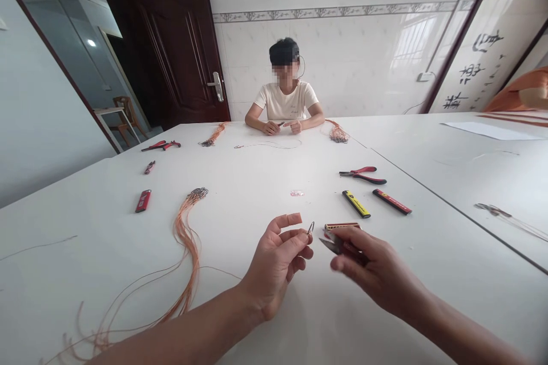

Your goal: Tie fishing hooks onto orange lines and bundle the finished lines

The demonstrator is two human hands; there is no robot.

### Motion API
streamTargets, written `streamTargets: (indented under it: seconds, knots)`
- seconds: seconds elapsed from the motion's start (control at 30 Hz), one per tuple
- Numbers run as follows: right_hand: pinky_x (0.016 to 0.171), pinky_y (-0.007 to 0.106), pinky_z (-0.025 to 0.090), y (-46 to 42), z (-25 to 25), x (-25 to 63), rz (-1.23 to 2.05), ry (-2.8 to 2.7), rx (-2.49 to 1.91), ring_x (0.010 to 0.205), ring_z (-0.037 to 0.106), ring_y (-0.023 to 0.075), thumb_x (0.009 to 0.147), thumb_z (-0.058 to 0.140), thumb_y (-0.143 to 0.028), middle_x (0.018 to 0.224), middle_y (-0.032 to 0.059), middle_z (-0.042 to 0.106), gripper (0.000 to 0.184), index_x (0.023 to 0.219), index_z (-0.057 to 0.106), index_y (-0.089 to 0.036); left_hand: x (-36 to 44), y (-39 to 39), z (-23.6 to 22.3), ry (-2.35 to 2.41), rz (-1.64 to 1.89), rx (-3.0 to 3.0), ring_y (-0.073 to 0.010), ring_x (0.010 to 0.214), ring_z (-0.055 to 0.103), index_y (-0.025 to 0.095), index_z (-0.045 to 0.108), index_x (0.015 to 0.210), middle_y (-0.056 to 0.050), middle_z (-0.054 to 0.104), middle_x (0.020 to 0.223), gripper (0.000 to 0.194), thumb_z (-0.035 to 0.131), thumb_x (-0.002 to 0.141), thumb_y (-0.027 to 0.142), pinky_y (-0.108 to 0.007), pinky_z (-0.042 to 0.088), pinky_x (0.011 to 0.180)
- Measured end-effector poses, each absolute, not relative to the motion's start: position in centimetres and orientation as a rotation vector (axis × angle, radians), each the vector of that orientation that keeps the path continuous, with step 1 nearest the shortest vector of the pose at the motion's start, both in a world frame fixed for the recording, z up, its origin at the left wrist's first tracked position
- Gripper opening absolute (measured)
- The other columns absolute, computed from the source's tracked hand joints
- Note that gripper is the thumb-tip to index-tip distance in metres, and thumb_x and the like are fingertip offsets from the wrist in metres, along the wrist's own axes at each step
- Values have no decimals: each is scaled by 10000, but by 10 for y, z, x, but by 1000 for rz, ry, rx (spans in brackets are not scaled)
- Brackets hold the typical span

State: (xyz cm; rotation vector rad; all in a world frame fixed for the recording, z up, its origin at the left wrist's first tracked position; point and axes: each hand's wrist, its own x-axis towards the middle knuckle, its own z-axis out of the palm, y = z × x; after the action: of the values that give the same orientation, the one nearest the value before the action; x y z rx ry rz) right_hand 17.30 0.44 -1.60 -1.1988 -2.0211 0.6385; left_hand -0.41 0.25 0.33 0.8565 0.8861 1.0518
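Observation:
My left hand (285, 251) is closed in a pinch on a small dark fish hook (311, 228), whose bend sticks up past the thumb and index finger. A thin orange line (220, 270) runs toward this hand from the left. Just to the right, my right hand (372, 259) grips thread snips (342, 248) with dark pointed blades aimed at the hook, a short gap away. Behind the right fingers lies a red-and-cream patterned object (342, 226), partly hidden. A bundle of orange lines with hooks (194, 197) at one end stretches along the table left of my hands.
On the white table (257, 177) lie pliers (363, 174), a yellow lighter (356, 204), a red lighter (391, 202), and another red lighter (143, 201). Several line bundles and tools lie farther off. A person (286, 97) sits opposite, hands on the table.

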Motion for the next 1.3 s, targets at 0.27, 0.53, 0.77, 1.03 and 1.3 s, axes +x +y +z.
streamTargets:
  seconds: [0.27,0.53,0.77,1.03,1.3]
  knots:
    - [481,201,394,0,-18,169,621,-2034,-1104,545,431,81,838,456,-285,709,-3,477,221,1047,514,-247,-2,-1,6,817,998,756,-70,679,497,253,474,1029,16,535,819,291,575,757,228,-218,347,632]
    - [487,221,395,-1,-13,169,558,-1967,-1159,554,410,95,800,502,-289,759,32,506,209,983,559,-206,-2,1,5,805,999,702,-67,681,496,255,482,1019,12,532,826,305,602,739,229,-210,354,631]
    - [451,193,359,-2,-11,165,595,-2033,-1079,523,405,88,831,473,-296,589,-10,453,185,940,580,-191,0,-5,6,800,963,746,-65,665,484,251,469,1040,20,528,789,297,563,764,196,-225,350,647]
    - [456,195,333,-4,-12,166,681,-1957,-1161,518,358,84,819,471,-320,584,-24,403,177,871,562,-178,1,-4,8,828,997,746,-64,674,485,250,473,1022,23,531,800,297,588,750,221,-222,354,651]
    - [421,197,269,-5,-13,159,870,-1700,-1219,482,267,75,783,492,-361,535,-49,290,211,781,566,-164,6,-8,2,895,1079,1021,-83,651,477,222,506,959,20,543,719,257,612,725,232,-223,363,617]
